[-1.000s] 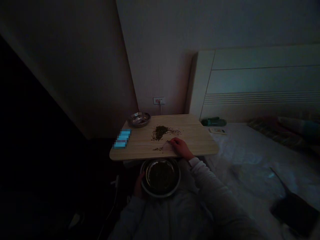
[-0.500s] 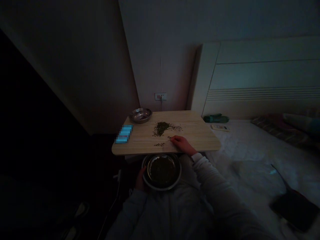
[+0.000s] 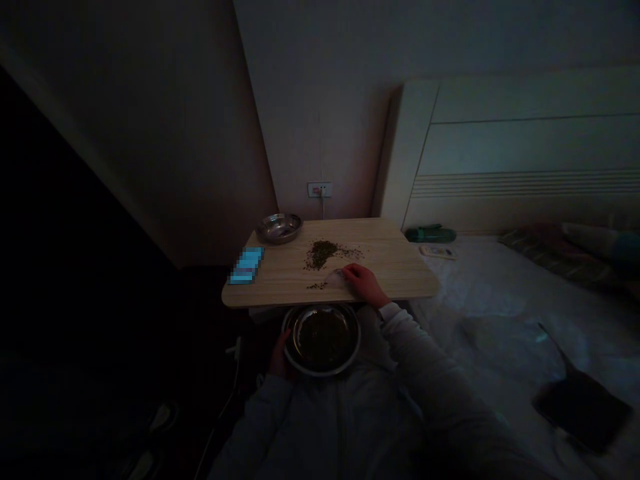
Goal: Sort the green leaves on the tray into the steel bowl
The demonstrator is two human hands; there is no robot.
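My left hand (image 3: 280, 355) grips the left rim of a metal bowl (image 3: 323, 370) at my lap, just below the table's front edge. A smaller metal bowl (image 3: 299, 333) sits inside it, with dark grains (image 3: 325, 337) in it. Over the table (image 3: 390, 243), my right hand (image 3: 364, 281) is closed, fingertips pinching a thin, pale, see-through piece (image 3: 336, 277) whose kind I cannot make out. Beyond it lies a heap of small greenish grains (image 3: 323, 253), with looser grains scattered rightward. A few stray grains (image 3: 317, 286) lie left of the pale piece, near the edge.
Another metal bowl (image 3: 280, 229) stands at the table's back left, with a lit, pixelated phone-like screen (image 3: 247, 265) in front of it. On the bed (image 3: 470, 293) at right are a green bottle (image 3: 431, 234), a pale remote-like object (image 3: 438, 252) and a dark flat object (image 3: 583, 407).
My right hand and the pale piece have shifted slightly away from the table's front edge. The small clump by my fingertips is less visible. My left hand keeps its grip on the bowl.
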